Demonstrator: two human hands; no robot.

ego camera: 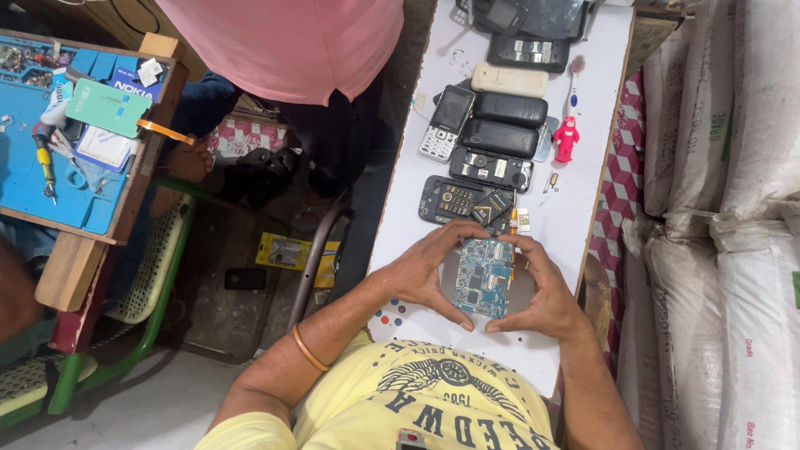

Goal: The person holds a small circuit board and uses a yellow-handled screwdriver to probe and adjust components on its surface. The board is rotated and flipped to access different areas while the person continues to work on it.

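We hold a blue board [483,277] between both hands, left hand [421,275] and right hand [542,287], fingers curled round it, low on the desk [583,200].

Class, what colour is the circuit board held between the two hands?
Blue, with small silver and dark parts on it; the head view shows it.

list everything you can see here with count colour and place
circuit board: one, blue, held over the white table
phones and phone parts: about nine, mostly black, one cream, in a row up the table
figurine: one, red, right of the phones
work mat: one, blue, far left, with a screwdriver
sacks: several, white, right edge
another person: one, pink shirt, top
left hand: grips the board's left edge
right hand: grips its right edge
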